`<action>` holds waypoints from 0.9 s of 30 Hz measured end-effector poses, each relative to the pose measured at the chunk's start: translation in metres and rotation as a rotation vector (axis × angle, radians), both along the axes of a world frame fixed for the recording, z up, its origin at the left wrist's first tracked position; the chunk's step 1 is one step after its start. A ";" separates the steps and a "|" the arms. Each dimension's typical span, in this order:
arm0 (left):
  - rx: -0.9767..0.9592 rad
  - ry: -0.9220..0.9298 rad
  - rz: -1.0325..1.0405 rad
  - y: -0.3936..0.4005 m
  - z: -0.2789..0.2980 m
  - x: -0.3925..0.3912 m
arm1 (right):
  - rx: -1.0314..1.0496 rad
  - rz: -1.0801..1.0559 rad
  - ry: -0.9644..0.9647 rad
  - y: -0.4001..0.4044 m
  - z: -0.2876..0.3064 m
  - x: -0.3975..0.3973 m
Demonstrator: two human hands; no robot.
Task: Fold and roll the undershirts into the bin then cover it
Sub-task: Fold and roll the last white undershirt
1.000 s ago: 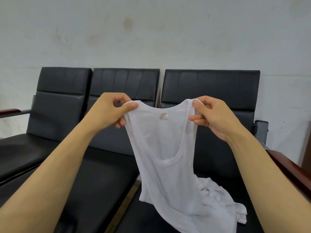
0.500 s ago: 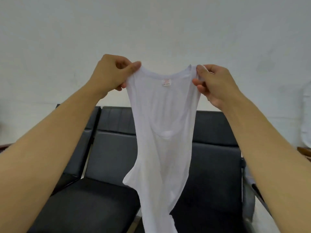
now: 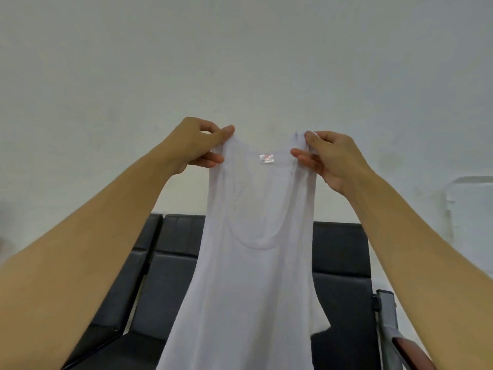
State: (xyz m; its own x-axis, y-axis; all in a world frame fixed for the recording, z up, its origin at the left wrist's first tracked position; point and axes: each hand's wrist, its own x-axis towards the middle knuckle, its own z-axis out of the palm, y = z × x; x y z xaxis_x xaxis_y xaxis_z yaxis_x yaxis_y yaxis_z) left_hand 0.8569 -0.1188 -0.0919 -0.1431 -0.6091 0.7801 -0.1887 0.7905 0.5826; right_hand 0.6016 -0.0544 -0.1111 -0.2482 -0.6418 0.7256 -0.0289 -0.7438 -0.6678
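Observation:
A thin white undershirt [image 3: 253,276] hangs full length in front of me, its small neck label facing me. My left hand [image 3: 197,145] pinches the left shoulder strap and my right hand [image 3: 328,158] pinches the right strap, both raised to about eye level against the wall. The shirt's lower part runs out of the bottom of the view. No bin or lid is in sight.
A row of black padded seats [image 3: 338,276] stands behind the shirt against a pale wall [image 3: 240,62]. A metal frame post and a dark red wooden armrest [image 3: 410,353] sit at the lower right.
Both hands have lifted the undershirt from the seat up to eye level, so it now hangs free. The view has tilted upward toward the wall.

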 end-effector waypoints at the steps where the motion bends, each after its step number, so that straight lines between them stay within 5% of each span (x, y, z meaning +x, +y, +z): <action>1: 0.000 -0.001 -0.016 0.001 -0.003 -0.001 | 0.003 -0.007 0.009 0.000 -0.002 -0.002; 14: 0.061 0.032 -0.267 -0.044 -0.126 -0.035 | 0.189 0.382 0.043 -0.043 -0.117 -0.031; 22: 0.112 -0.090 -0.311 -0.085 -0.233 -0.074 | 0.298 0.204 0.415 -0.090 -0.213 -0.024; 27: 0.181 -0.108 -0.417 -0.111 -0.253 -0.084 | 0.292 0.203 0.435 -0.124 -0.227 -0.016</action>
State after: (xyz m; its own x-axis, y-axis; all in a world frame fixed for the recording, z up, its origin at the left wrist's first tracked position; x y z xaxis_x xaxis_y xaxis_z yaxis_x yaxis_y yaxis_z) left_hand 0.7729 -0.2295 -0.3447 -0.4790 -0.6073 0.6338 0.0567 0.6991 0.7127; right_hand 0.5860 -0.1787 -0.3378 0.1837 -0.8353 0.5183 -0.2237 -0.5489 -0.8054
